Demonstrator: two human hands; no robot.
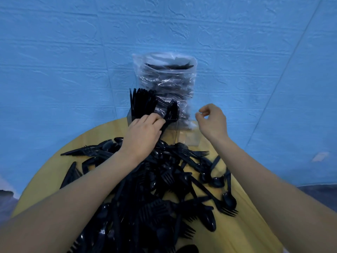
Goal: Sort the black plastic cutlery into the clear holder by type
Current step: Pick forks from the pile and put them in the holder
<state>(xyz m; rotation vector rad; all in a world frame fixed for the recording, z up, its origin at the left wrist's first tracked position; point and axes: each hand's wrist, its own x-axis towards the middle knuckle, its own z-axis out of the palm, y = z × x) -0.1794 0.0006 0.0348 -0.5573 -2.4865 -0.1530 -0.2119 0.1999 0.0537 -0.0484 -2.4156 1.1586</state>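
Observation:
A big heap of black plastic cutlery (pixel 164 189) covers the round yellow table (pixel 60 161): forks, spoons and knives mixed. At the table's far edge stands the clear holder (pixel 189 138). Its left compartment is packed with upright black knives (pixel 140 101), its middle one holds black forks (pixel 172 110), and its right one looks empty. My left hand (pixel 144 132) pinches the handle of a fork at the middle compartment. My right hand (pixel 212 121) hovers above the right compartment, fingers loosely curled, holding nothing.
A clear plastic bag (pixel 167 83) filled with more black cutlery stands behind the holder against the blue textured wall (pixel 73 61). The table edge curves off left and right, with dark floor (pixel 319 196) below.

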